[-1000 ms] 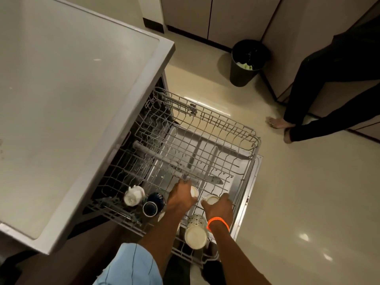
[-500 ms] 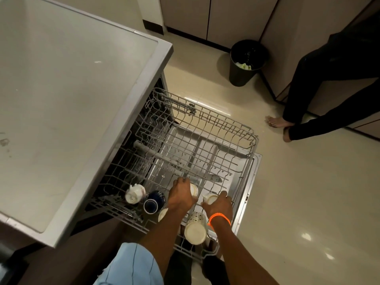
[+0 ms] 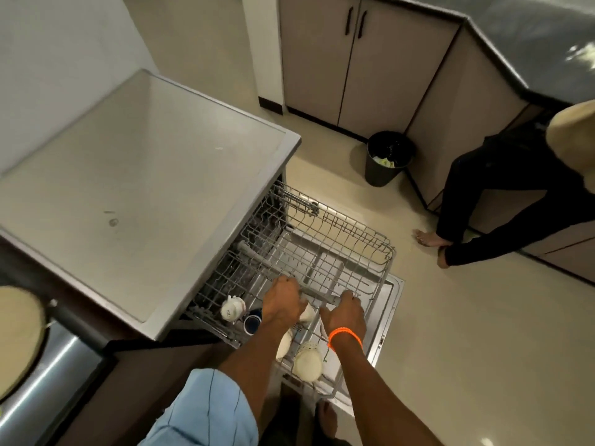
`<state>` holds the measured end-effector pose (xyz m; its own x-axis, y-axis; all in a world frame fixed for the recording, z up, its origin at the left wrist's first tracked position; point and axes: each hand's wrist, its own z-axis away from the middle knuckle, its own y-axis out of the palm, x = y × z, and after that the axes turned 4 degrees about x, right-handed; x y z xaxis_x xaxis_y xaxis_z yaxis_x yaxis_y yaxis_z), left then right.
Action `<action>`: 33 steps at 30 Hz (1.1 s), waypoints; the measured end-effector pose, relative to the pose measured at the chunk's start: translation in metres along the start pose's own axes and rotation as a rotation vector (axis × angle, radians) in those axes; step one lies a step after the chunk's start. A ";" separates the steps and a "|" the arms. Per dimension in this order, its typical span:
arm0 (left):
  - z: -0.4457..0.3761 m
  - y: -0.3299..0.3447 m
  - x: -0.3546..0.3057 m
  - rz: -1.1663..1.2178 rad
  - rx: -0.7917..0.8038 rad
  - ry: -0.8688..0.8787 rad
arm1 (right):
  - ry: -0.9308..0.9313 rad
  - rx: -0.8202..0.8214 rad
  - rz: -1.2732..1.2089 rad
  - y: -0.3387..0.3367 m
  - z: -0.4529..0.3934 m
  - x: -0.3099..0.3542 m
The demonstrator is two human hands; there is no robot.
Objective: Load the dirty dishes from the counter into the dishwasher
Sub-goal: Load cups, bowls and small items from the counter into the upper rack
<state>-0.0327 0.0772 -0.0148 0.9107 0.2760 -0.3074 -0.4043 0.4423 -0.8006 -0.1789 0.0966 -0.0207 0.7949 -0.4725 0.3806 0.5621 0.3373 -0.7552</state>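
The upper wire rack (image 3: 384,255) of the dishwasher is pulled out over the open door (image 3: 391,304). My left hand (image 3: 283,300) reaches into the rack's near part, curled on a white cup (image 3: 307,313). Beside it, my right hand (image 3: 344,313), with an orange band on the wrist, lies palm down on the rack wires; whatever is under it is hidden. In the rack sit an upturned white cup (image 3: 231,309), a dark blue cup (image 3: 252,321), a dotted white cup (image 3: 307,362) and a white dish (image 3: 285,347).
A grey counter top (image 3: 145,204) covers the dishwasher on the left. A pale round plate (image 3: 16,342) shows at the left edge. A black bin (image 3: 388,157) stands by the cabinets (image 3: 338,59). Another person in black (image 3: 483,194) stands barefoot to the right. My foot (image 3: 326,420) is below the door.
The view has lifted and pulled back, showing more of the kitchen. Both hands stay low in the rack; the white cup seen at my right hand earlier is now hidden.
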 end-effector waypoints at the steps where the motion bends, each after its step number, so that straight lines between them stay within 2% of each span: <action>1: 0.006 -0.008 0.000 0.008 -0.020 0.002 | -0.029 -0.004 -0.003 -0.004 0.004 0.006; 11: 0.108 -0.088 0.024 0.131 -0.294 -0.097 | -0.427 0.002 0.089 -0.045 0.089 0.081; 18: 0.198 -0.136 0.074 0.189 -0.468 -0.264 | -0.743 0.069 0.176 -0.047 0.168 0.132; 26: 0.322 -0.160 0.180 0.306 -0.693 -0.507 | -1.041 0.209 0.240 0.002 0.282 0.198; 33: 0.437 -0.133 0.291 0.363 -0.782 -0.755 | -1.230 0.340 0.270 0.092 0.399 0.236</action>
<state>0.2488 0.4716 0.2273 0.3606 0.8376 -0.4104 -0.2286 -0.3472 -0.9095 0.1516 0.3414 0.2125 0.4763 0.6314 0.6120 0.2379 0.5775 -0.7810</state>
